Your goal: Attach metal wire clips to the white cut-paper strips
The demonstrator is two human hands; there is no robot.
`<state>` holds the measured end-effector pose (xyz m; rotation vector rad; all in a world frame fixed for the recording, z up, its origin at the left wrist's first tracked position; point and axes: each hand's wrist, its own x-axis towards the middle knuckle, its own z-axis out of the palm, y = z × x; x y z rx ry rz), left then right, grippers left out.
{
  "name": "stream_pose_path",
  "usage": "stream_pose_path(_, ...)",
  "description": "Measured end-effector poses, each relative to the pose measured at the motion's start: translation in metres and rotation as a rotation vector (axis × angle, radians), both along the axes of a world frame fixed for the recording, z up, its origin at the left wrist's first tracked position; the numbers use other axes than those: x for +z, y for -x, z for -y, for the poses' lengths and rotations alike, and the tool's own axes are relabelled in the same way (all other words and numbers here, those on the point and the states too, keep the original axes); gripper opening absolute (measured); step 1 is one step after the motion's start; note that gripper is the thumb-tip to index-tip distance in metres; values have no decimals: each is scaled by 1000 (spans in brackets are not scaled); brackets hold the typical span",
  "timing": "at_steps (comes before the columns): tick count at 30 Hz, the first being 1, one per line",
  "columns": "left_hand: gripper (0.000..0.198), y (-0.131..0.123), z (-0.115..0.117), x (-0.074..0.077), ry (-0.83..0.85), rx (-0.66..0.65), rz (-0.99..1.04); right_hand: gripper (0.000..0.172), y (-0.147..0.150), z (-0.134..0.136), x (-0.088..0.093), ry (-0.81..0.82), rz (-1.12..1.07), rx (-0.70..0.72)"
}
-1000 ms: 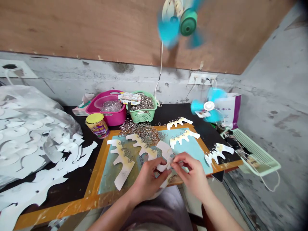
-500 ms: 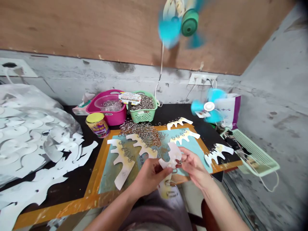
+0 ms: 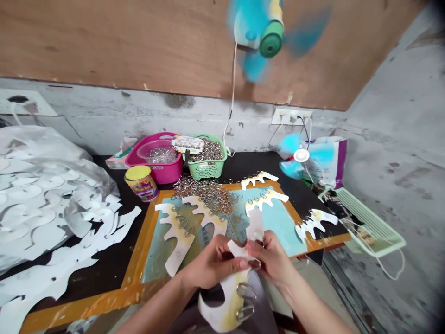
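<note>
Between both hands is a white cut-out piece [image 3: 225, 297] with curved prongs, a yellowish smear and several metal rings [image 3: 246, 313] along one side. My left hand [image 3: 212, 264] pinches its middle, thumb on top. My right hand [image 3: 273, 257] presses its upper part near another ring, with fingers closed; whether they also grip that ring is hidden. On the blue mat [image 3: 285, 227] lie similar pieces with rings, a left one [image 3: 177, 236], a middle one [image 3: 208, 215] and a right one [image 3: 266, 200]. Loose metal rings [image 3: 208, 192] are heaped at the mat's back edge.
Behind stand a pink basket [image 3: 167, 174] and a green basket [image 3: 206, 169] of rings, beside a yellow-lidded can [image 3: 141, 183]. A plastic bag of white cut-outs [image 3: 45, 195] fills the left. Blue fans spin above [image 3: 271, 39] and at right [image 3: 301, 155], near a pale green tray [image 3: 371, 222].
Both hands have come lower and nearer to me with the white piece, showing more of its ringed lower part. My right thumb now presses onto the piece.
</note>
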<state>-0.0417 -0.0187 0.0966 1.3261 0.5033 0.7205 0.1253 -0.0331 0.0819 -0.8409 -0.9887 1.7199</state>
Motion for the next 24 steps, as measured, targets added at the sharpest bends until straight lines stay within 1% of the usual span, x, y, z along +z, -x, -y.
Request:
stream_pose_path(3, 44, -4, 2, -11, 89, 53, 94, 44, 17, 6, -10, 122, -178, -71)
stream_pose_path(5, 44, -7, 3, -19, 158, 90, 96, 41, 25, 7, -15, 165, -221, -124)
stream_pose_path(7, 43, -11, 4, -26, 261, 160, 117, 41, 27, 5, -20, 183, -211, -190)
stream_pose_path(10, 38, -19, 3, -37, 457, 331, 224, 50, 22, -1, -26, 122, -137, -262)
stream_pose_path(12, 35, -23, 2, -43, 514, 461, 255, 56, 15, -3, -27, 1, -54, -292)
stream_pose_path(13, 35, -25, 2, -46, 504, 521, 241, 54, 11, -2, -27, -74, 18, -329)
stream_pose_path(14, 36, -26, 1, -47, 480, 578, 214, 47, 7, 0, -26, -152, 112, -384)
stream_pose_path(16, 40, -27, 1, -49, 426, 666, 138, 28, 4, 6, -23, -315, 348, -502)
stream_pose_path(17, 42, -28, 2, -49, 401, 694, 94, 19, 3, 10, -21, -388, 467, -538)
stream_pose_path(19, 47, -29, 3, -47, 333, 748, 11, 8, 6, 16, -17, -493, 644, -553)
stream_pose_path(21, 51, -30, 6, -44, 217, 800, -62, 7, 11, 18, -15, -525, 734, -549)
stream_pose_path(24, 50, -33, 11, -43, 21, 884, -133, 11, 20, 17, -16, -510, 785, -596)
